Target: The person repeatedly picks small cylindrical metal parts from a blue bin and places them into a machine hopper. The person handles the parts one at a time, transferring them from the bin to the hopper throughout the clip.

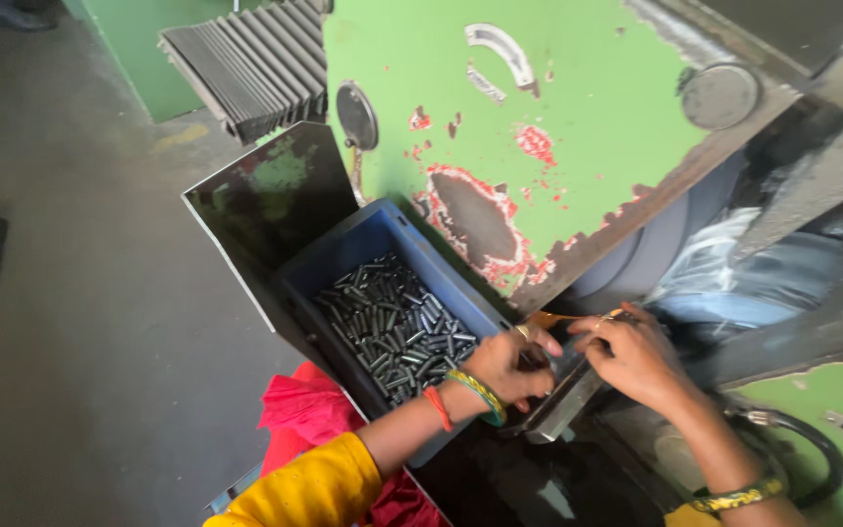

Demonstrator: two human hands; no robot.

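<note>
Steel pins (397, 327) — short dark cylinders, glossy, some ends bright — lie jumbled in a blue plastic bin (363, 249) just left of my hands. Bin is rectangular, smooth walls, tilted against the green machine (578, 117), whose paint is chipped down to red primer and bare metal. My left hand (509, 366) is curled at the bin's near corner, fingers closed on something small and dark; can't tell if it's a pin. My right hand (631, 356) is closed in a pinch over a grey metal rail (563, 400) — angular, dull, running toward me between both hands. Dark sheet-metal guard (265, 195) stands behind the bin, scuffed. Black ribbed bellows (256, 63) above, grey wheel (646, 254) at right.
</note>
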